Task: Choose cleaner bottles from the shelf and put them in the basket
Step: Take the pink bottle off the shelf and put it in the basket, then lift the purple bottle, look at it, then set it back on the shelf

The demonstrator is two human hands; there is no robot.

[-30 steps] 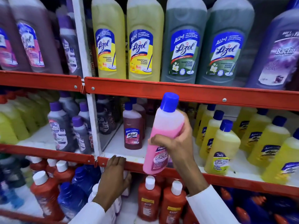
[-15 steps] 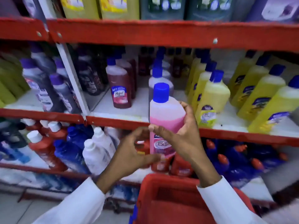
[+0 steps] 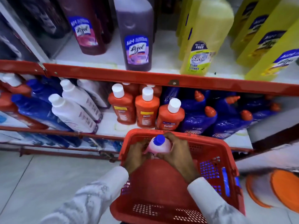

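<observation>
A pink cleaner bottle point(image 3: 160, 145) with a blue cap stands upright inside the red basket point(image 3: 215, 152), near its far end. My left hand point(image 3: 137, 155) wraps its left side and my right hand point(image 3: 179, 152) wraps its right side, both gripping it. The bottle's lower body is hidden by my hands. The basket sits on the floor in front of the shelf, below me. White sleeves cover both forearms.
Red shelf rails point(image 3: 145, 78) run across. Above stand a purple Lizol bottle point(image 3: 135, 38) and yellow Bactin bottles point(image 3: 205, 39). Below are orange bottles point(image 3: 146, 109), white bottles point(image 3: 72, 110) and blue bottles point(image 3: 199, 120). Orange lids point(image 3: 281, 189) lie on the floor at right.
The pink bottle came off the shelf, my left hand joined my right on it, and both lowered it into the red basket. My view tilted downward.
</observation>
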